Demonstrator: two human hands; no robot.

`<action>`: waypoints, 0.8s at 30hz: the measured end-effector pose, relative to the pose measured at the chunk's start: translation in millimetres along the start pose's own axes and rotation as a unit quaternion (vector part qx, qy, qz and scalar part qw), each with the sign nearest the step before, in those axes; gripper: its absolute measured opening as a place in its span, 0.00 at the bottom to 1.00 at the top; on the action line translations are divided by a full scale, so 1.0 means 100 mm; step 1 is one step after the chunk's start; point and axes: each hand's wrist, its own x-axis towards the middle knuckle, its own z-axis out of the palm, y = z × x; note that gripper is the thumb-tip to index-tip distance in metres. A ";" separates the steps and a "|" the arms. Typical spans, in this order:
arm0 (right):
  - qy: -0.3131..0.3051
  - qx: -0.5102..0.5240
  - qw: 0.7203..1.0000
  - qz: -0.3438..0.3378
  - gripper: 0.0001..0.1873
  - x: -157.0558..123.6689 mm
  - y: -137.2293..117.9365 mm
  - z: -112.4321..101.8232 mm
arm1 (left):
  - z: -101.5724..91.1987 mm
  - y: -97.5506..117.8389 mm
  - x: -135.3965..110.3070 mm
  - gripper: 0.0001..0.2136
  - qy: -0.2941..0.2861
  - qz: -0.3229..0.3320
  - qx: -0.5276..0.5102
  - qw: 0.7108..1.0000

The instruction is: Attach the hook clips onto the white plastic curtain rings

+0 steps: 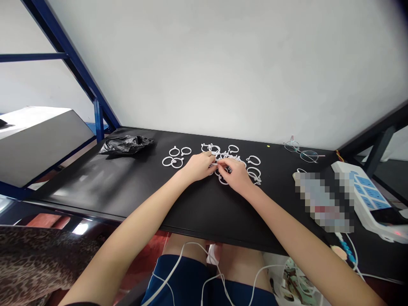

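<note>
Over a black tabletop [134, 182] my left hand [201, 166] and my right hand [238, 174] meet, fingertips pinched together on a white curtain ring [215, 164]. Fingers hide most of that ring. Around and behind my hands lies a loose heap of more white rings [234, 148], each with a small eyelet, some overlapping. Several rings [177, 166] lie apart to the left of my left hand. Others [259, 161] rest just right of my right hand.
A crumpled black plastic bag [126, 145] lies at the back left. Eyeglasses [308, 156], a blurred phone-like object [321, 202] with a cable, and a white power strip [366, 197] are on the right. A pale wall [223, 76] rises behind.
</note>
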 end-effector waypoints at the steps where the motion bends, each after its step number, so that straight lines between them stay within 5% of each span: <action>1: -0.001 0.002 1.000 0.001 0.07 0.00 0.00 0.00 | 0.00 0.00 0.00 0.10 -0.003 -0.001 0.000 1.000; 24: -0.011 0.025 1.000 0.010 0.07 -0.02 0.00 0.01 | 0.00 -0.01 0.00 0.11 -0.013 0.003 -0.004 1.000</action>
